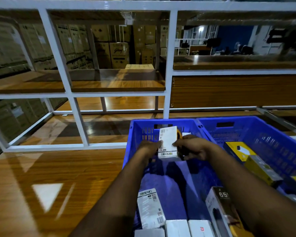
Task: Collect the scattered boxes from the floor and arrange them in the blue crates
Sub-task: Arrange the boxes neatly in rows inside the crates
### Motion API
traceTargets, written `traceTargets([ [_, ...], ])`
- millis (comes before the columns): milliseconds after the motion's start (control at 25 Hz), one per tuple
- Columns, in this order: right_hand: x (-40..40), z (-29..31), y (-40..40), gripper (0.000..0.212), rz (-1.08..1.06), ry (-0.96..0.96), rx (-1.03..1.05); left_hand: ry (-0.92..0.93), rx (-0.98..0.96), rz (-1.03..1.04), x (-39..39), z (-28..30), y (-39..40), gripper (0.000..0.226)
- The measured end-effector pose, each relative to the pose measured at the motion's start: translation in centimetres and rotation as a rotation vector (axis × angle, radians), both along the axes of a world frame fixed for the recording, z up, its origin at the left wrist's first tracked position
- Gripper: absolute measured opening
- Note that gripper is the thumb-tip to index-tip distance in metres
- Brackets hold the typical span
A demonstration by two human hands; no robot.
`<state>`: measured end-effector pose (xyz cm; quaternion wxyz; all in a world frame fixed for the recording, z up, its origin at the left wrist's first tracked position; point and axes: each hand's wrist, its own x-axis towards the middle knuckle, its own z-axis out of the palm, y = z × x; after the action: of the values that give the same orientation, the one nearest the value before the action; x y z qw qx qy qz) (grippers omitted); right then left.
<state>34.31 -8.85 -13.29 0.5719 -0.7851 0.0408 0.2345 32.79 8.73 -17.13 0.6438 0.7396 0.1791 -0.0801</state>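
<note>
Two hands: a white box (pixel 167 144) is being held between the left hand (pixel 148 148) and the right hand (pixel 193 148), above the far end of the left blue crate (pixel 135 134).
Fingers: the box's sides are being pinched by fingertips from both sides.
Crate contents: more boxes are lying at the near end; a yellow box (pixel 239 151) is sitting in the right blue crate (pixel 263 127).
Risk: the box is likely being lowered; with so light a pinch, it could be tipped or dropped askew.
</note>
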Motion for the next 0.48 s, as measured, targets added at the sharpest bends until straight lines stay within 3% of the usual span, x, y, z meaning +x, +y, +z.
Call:
traceTargets([
  [120,-0.6,0.1,-2.2,0.010,-0.036,0.031,0.229,0.010,-0.196,-0.147,-0.5,0.6,-0.5,0.021],
  [280,-0.9,-1.5,-2.5,0.026,-0.072,0.018,0.395,-0.017,-0.224,-0.187,-0.3,0.5,-0.7,0.027],
  [360,-0.9,-1.9,-2.3,0.045,-0.084,-0.134,0.370,-0.023,-0.316,-0.152,-0.3,0.8,-0.7,0.023],
  [480,-1.3,-1.4,-2.1,0.060,-0.001,-0.522,0.124,0.071,-0.656,-0.114,0.4,0.9,0.4,0.069],
])
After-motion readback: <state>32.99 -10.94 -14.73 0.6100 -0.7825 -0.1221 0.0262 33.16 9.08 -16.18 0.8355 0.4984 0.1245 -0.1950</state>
